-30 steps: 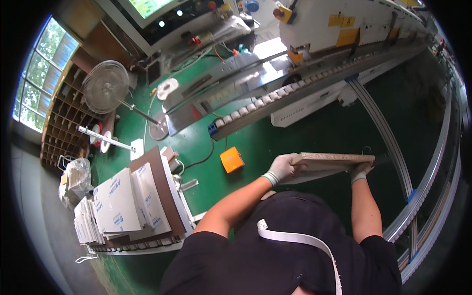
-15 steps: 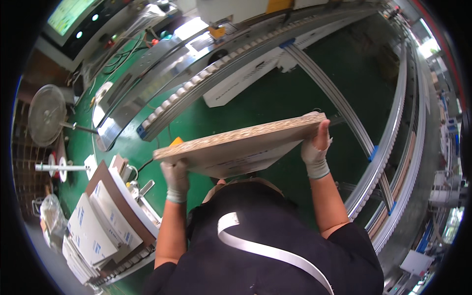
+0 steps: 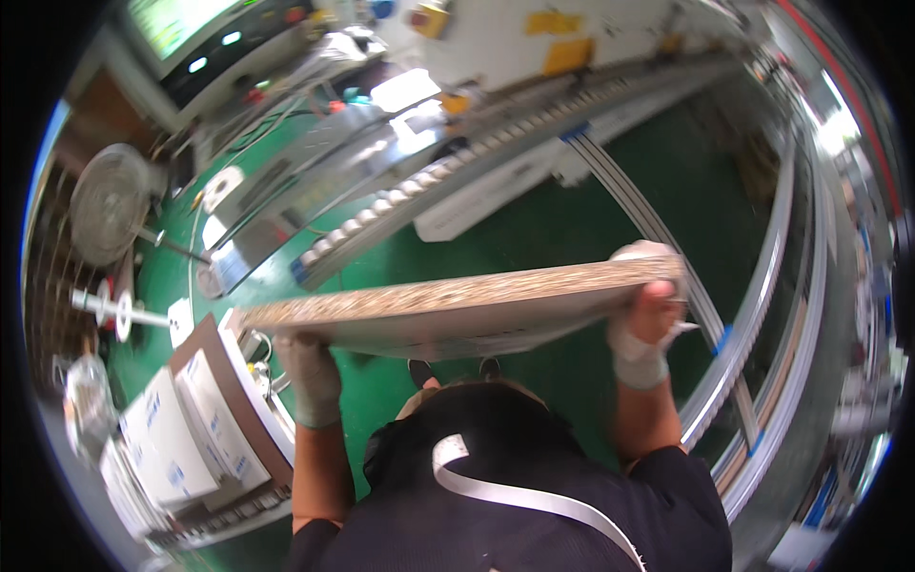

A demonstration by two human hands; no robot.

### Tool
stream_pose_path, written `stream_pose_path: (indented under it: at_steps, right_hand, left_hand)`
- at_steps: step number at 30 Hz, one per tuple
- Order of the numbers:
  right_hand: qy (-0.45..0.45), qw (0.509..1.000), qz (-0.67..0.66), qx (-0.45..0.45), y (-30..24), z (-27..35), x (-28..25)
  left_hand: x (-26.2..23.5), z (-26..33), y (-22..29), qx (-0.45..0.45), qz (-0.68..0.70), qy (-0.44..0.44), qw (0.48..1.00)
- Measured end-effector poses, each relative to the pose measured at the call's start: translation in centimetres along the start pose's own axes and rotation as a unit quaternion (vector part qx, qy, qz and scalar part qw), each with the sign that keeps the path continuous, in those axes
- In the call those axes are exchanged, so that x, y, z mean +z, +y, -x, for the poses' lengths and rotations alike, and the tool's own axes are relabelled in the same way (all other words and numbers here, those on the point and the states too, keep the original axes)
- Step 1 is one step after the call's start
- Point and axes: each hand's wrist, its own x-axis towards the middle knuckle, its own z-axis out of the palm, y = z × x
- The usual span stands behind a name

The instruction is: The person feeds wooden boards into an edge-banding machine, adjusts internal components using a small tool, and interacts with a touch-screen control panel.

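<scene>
A thick particle board panel (image 3: 477, 295) spans the space in front of my body, its raw chip edge facing up. Its pale face tilts down toward me. My left hand (image 3: 310, 377), in a light work glove, grips the panel's left end from below, fingers partly hidden behind it. At the other end my right hand (image 3: 650, 319), gloved with bare fingertips, is wrapped around the corner, thumb showing in front. A white strip (image 3: 534, 493) hangs curled against my dark shirt.
Ahead runs a roller conveyor rail (image 3: 410, 197); another curved rail (image 3: 753, 324) stands at right, with a metal crossbar (image 3: 634, 195) between. Stacked white and brown panels (image 3: 181, 434) lie at lower left. A round clear disc (image 3: 112, 205) stands at far left above the green floor (image 3: 515, 224).
The panel has come nearer and looks wider and more level, both hands still on it. My right hand has moved lower and outward. The view has shifted, showing my shoes.
</scene>
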Motion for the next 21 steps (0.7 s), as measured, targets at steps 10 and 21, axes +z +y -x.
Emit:
stream_pose_path:
  at_steps: [10,21]
  right_hand:
    - [-0.091,0.992,0.072,-0.039,-16.7,-12.0,14.0]
    - [-0.218,0.836,0.357,-0.354,-9.0,-7.1,19.5]
  left_hand:
    - [5.0,4.2,-9.7,-0.073,0.063,-0.076,0.992]
    - [0.9,-0.2,-4.9,-0.171,0.555,0.019,0.814]
